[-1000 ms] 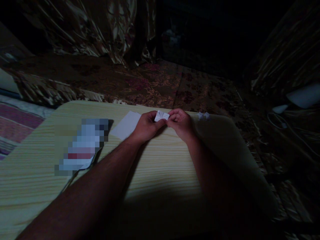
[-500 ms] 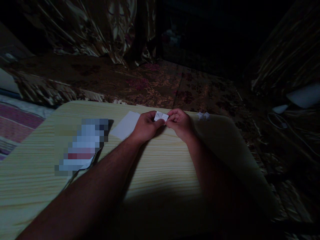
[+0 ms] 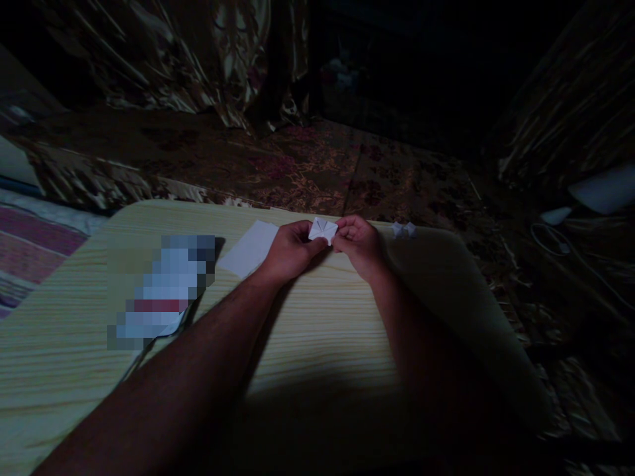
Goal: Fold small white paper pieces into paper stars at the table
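Note:
A small folded white paper piece [image 3: 322, 229] with visible creases is held between both hands near the far edge of a light wooden table [image 3: 317, 330]. My left hand [image 3: 289, 250] pinches its left side with curled fingers. My right hand [image 3: 358, 244] pinches its right side, fingers closed. A flat white sheet of paper [image 3: 249, 248] lies on the table just left of my left hand. Two tiny folded white paper pieces [image 3: 403, 229] rest on the table to the right of my right hand.
A blurred-out light object with a red band [image 3: 161, 291] lies on the table's left part, a thin cord beside it. Dark patterned fabric [image 3: 297, 165] covers the floor beyond the table. White cables and a pale object [image 3: 570, 218] sit at the right.
The folded paper piece has turned slightly between my fingers and sits a little higher. Both hands stay in nearly the same place.

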Demonstrator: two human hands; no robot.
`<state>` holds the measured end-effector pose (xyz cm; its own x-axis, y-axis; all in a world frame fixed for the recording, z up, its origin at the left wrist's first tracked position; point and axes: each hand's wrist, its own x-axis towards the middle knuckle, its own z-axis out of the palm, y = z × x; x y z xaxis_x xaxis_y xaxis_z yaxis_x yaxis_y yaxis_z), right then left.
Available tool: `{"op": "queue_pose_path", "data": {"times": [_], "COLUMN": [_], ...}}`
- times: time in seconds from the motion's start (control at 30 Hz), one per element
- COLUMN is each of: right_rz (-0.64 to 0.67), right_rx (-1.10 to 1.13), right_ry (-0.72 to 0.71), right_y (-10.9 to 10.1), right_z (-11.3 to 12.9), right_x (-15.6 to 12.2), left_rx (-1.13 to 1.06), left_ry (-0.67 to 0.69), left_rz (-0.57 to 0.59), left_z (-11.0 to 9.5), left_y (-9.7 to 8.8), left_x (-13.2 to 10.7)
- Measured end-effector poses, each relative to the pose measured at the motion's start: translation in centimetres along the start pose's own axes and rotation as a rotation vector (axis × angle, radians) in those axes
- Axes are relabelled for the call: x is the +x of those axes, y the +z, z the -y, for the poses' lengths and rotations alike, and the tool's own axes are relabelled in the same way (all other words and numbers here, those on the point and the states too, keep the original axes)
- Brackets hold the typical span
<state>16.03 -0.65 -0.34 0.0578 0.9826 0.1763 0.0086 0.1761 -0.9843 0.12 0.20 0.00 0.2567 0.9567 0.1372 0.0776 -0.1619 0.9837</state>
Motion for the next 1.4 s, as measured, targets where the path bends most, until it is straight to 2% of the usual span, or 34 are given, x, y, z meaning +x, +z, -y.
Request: {"op": "queue_pose_path", "data": {"times": [0.17,0.63,0.8,0.97,1.4], "right_rz": [0.056,0.038,0.004,0.037,0.107], "right_rx": [-0.001,-0.091,-0.044,-0.059,-0.096], "right_ry": [0.042,0.053,0.057,0.043,0.028], "right_y": [0.03,0.01,-0.03,0.04,0.47], "right_z": [0.06,0.47,0.29,0.49,0.13], "right_x": [-0.10,-0.15,-0.08,-0.08,0.05], "left_rx": [-0.004,-0.039,0.028,0.128,-0.008], "left_ry": [-0.005,0.019,0.065,0.065,0.069], "left_rz": [-0.013,-0.037,0.026,-0.014,0.076], "left_z": [0.35,0.03,-0.15,0.22,0.66], "left_y": [-0.12,0.07,0.34,0.34,0.32], "left_x": [0.11,-0.01,-0.14,-0.17,-0.05]}}
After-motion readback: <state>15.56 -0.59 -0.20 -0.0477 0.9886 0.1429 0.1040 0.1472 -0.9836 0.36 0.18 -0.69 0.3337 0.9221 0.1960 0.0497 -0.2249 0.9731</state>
